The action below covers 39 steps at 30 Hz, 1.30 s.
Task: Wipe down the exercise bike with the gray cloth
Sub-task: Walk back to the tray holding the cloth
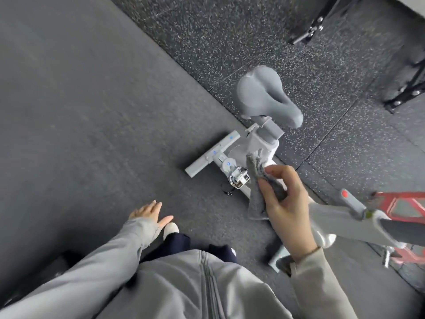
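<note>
The exercise bike (259, 143) is light grey and white and stands on the dark gym floor, seen from above. Its grey saddle (266, 95) is at upper centre, a pedal (239, 177) sits below the seat post, and the handlebar (354, 217) reaches to the right. My right hand (287, 203) is shut on the gray cloth (259, 180), which hangs folded in front of the frame, just right of the pedal. My left hand (149, 212) is open with fingers spread, held low to the left over the floor, apart from the bike.
The bike's rear base bar (211, 155) lies on the floor to the left. A red metal frame (404, 206) stands at the right edge. Black equipment legs (310, 26) are at the top right. My feet (171, 227) are below the left hand.
</note>
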Tool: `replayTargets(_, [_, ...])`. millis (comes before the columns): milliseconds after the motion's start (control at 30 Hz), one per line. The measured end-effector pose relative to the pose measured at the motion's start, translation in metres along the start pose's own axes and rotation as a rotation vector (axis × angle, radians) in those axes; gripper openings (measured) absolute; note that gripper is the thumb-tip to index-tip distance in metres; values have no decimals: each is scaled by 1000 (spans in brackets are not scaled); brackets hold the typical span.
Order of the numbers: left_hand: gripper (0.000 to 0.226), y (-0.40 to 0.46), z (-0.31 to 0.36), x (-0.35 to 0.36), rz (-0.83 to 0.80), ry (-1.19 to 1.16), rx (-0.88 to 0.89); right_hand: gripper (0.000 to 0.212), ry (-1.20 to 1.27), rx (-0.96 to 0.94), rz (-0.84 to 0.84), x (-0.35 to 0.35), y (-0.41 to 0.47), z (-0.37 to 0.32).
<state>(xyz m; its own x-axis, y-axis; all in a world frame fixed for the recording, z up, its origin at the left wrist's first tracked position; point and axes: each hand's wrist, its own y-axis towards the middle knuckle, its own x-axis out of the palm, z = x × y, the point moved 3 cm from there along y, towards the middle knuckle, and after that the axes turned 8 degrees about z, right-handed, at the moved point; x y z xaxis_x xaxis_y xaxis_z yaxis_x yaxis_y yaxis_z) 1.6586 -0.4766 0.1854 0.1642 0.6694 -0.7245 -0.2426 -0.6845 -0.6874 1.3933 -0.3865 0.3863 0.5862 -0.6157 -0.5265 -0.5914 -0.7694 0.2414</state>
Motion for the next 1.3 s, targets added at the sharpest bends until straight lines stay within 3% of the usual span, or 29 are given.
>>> replayTargets(333, [69, 17, -110, -13, 4, -103, -132, 20, 53, -149, -167, 125, 38, -72])
replayTargets(600, [67, 50, -142, -36, -17, -199, -228, 18, 96, -135, -225, 175, 85, -79])
replayTargets(900, [64, 139, -151, -145, 41, -217, -265, 20, 127, -82, -174, 213, 188, -65])
replayTargets(1300, [63, 267, -161, -284, 130, -126, -87, 23, 36, 9, -53, 287, 297, -83])
